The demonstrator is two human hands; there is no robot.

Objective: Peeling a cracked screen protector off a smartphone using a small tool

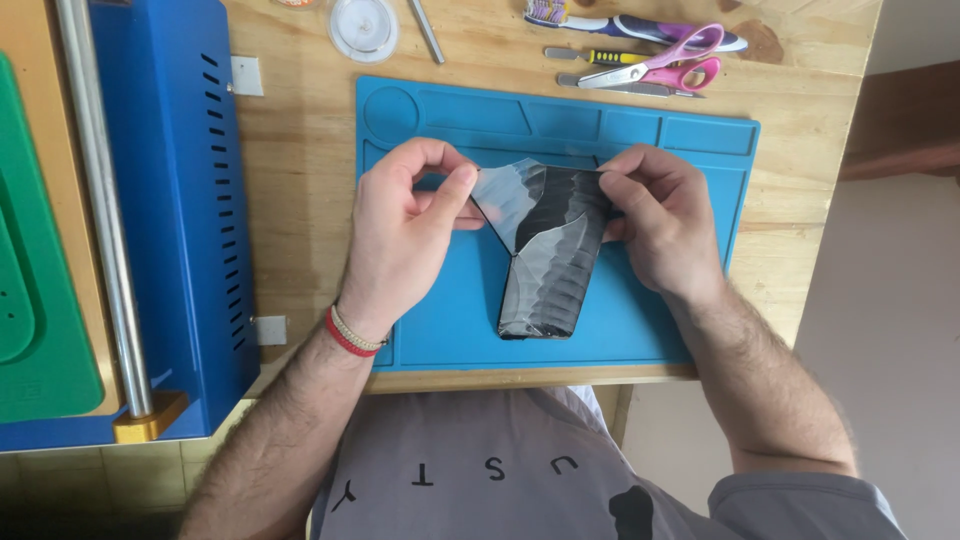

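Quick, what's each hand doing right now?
Left hand: closed, pinching the corner of a clear film peeled off the phone.
Right hand: closed, gripping the phone's top end.

We see a light wooden plywood table (300,150) filling most of the frame. At its centre lies a blue rectangular silicone work mat (660,330) with moulded compartments along its upper edge. On the left stands a blue metal machine (175,200) with vent slots and a steel roller bar. Along the upper edge of the frame lie a round clear plastic spool (363,27), a slim metal tool (427,32), pink-handled scissors (665,70), a small yellow-and-black screwdriver (590,56) and a purple-and-white toothbrush (640,27).
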